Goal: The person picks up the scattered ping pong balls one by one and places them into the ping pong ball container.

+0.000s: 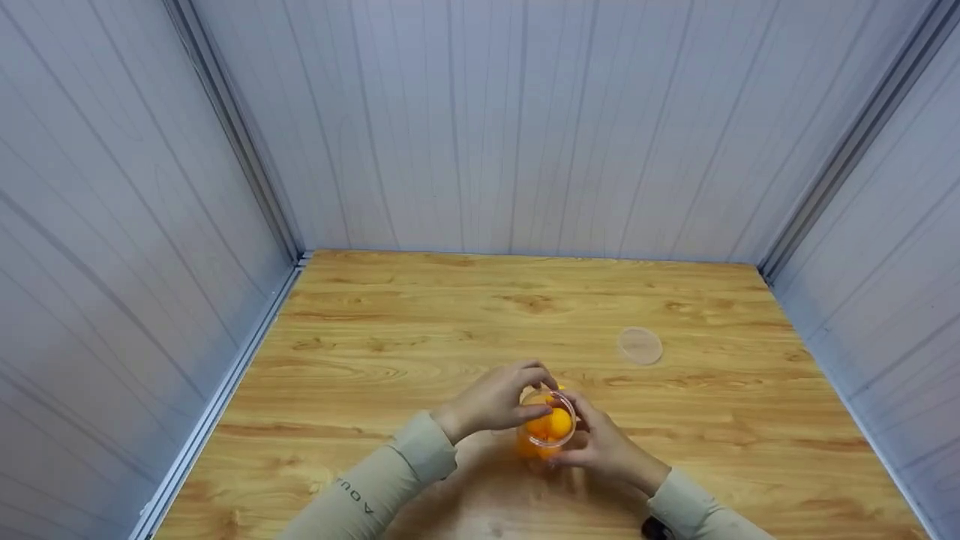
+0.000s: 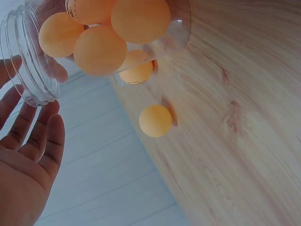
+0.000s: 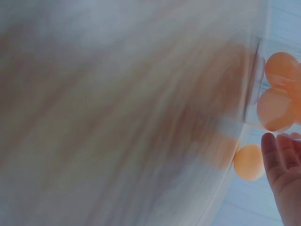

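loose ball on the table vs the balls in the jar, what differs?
The loose ball lies alone on the wooden table, beside the clear jar; the balls in the jar are packed together, touching one another. The loose ball is touched by neither hand; the balls in the jar sit between the left hand and right hand. Both are plain orange and look alike in size.

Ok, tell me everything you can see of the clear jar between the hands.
The clear jar looks like thin transparent plastic, round, with a threaded neck and no lid on. It stands on the wooden table near its front edge, holding several orange balls. The left hand reaches over its rim; the right hand touches its side. One more orange ball lies on the table beside it.
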A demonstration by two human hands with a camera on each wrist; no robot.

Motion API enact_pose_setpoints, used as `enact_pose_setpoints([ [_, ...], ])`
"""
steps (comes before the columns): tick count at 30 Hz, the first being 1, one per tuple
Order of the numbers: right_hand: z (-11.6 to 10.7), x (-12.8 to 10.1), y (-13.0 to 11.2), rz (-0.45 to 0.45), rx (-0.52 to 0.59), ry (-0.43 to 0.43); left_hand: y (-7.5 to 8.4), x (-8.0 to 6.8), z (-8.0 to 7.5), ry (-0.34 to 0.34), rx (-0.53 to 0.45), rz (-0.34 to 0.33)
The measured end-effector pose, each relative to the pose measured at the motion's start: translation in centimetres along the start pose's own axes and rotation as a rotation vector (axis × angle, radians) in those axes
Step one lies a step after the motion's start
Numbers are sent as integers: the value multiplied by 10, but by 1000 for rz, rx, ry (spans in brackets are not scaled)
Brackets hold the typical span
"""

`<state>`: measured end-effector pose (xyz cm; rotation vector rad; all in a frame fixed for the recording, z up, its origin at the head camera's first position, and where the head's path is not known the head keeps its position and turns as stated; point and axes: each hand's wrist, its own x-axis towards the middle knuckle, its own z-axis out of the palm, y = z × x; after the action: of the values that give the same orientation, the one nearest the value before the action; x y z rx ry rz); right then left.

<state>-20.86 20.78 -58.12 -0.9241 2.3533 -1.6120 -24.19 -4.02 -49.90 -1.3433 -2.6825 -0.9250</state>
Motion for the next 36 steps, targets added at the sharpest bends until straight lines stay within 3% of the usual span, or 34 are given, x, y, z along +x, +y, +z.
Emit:
enact_pose_setpoints([
  [15,-1,0,-3,41,8,-9,-11,3,-11,69,-3,-37],
  [24,-2,1,-5,59,11,-21,-19,5,-13,98,-71,-68],
  [36,-1,0,-4,43,19,-14,-31,12,-17,101,-92,-119],
])
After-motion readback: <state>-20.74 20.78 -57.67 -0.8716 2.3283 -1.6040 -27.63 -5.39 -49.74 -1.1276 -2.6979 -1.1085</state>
